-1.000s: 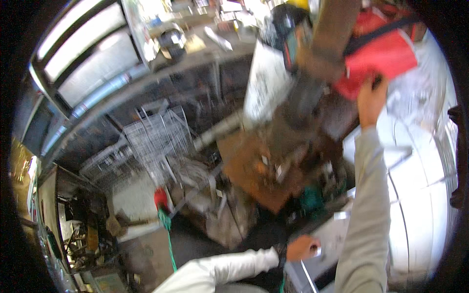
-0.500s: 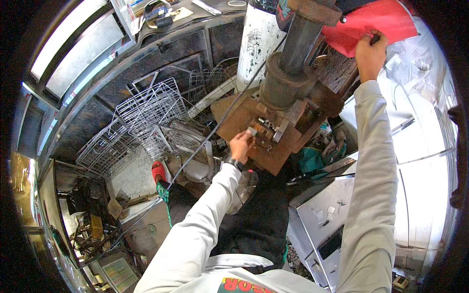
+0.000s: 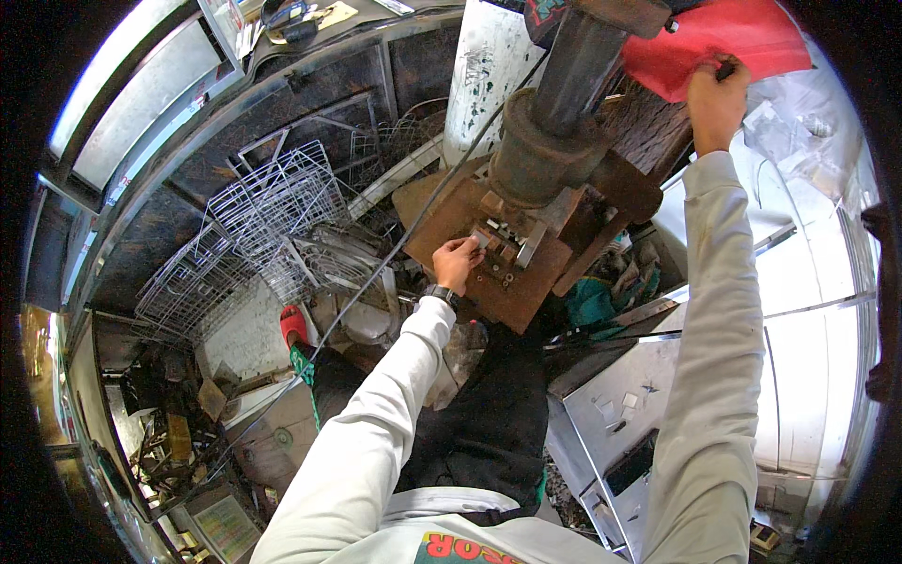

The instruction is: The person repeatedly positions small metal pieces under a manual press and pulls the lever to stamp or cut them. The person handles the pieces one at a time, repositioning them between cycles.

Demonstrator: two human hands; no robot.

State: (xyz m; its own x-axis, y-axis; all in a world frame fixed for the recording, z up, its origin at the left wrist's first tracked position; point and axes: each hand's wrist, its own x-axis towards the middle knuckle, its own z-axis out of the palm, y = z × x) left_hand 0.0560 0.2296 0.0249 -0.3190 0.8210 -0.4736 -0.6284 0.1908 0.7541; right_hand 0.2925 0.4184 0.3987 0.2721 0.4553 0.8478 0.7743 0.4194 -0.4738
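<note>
My left hand [image 3: 456, 262] is closed, its fingertips pinching a small flat metal piece [image 3: 483, 241] at the left side of the die block. A rusty press [image 3: 543, 155] with a thick column stands over its brown base plate [image 3: 515, 305]. On the plate lie small metal blocks, a bright steel bar [image 3: 532, 244] and several nuts or washers [image 3: 508, 278]. Up at the right, my raised right hand [image 3: 716, 105] is closed around a dark handle end [image 3: 724, 70], mostly hidden in the fingers. Right beside that hand is a red cloth or sheet [image 3: 728, 42].
A white scuffed cylinder [image 3: 479, 85] stands behind the press. Wire racks [image 3: 282, 202] lean at the left, and a grey cable [image 3: 390, 258] crosses in front. White metal panels [image 3: 817, 376] stand at the right. My foot in a red sandal [image 3: 294, 324] is at the lower left.
My left hand has shifted slightly up with the metal piece, closer to the die block. The whole view has moved a little; my right hand keeps its hold.
</note>
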